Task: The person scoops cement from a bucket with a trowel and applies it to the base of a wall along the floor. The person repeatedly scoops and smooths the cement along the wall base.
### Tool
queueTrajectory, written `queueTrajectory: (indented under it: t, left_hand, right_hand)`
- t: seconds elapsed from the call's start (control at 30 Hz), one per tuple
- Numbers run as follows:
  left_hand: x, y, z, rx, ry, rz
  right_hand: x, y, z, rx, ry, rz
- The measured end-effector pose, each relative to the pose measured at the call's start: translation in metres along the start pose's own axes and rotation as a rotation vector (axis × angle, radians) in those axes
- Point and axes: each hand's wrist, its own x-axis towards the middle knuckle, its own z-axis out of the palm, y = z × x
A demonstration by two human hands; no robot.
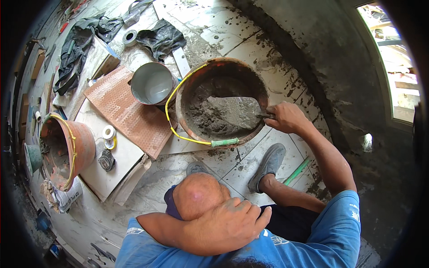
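My right hand (286,118) is closed around the handle of a trowel (239,111) at the right rim of a large reddish-brown bucket (267,96). The trowel's broad blade, smeared grey, lies on the wet mortar (203,120) inside. A yellow wire handle (168,107) with a green grip (225,142) hangs down along the bucket's left and near sides. My left hand (234,225) holds nothing and rests by my bent knee, its fingers loosely bent and slightly apart. The left forearm lies across in front of me.
Left of the bucket stands a grey pail (153,82) beside a pinkish bubble-textured sheet (129,111). Further left are tape rolls (108,132), a tape measure (106,160) and a tilted orange bucket (82,143). Dark cloths (161,39) lie beyond. A grey wall (357,89) rises at right.
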Motion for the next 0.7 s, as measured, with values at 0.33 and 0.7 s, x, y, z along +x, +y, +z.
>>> queueTrajectory:
  t: [0.33, 0.7]
  left_hand:
    - [-0.011, -0.011, -0.006, -0.034, 0.063, 0.13]
    - [-0.031, -0.016, -0.012, 0.057, 0.015, 0.03]
  right_hand:
    - [-0.021, -0.009, 0.015, 0.024, 0.056, 0.131]
    - [-0.028, 0.004, 0.033, 0.099, 0.057, 0.085]
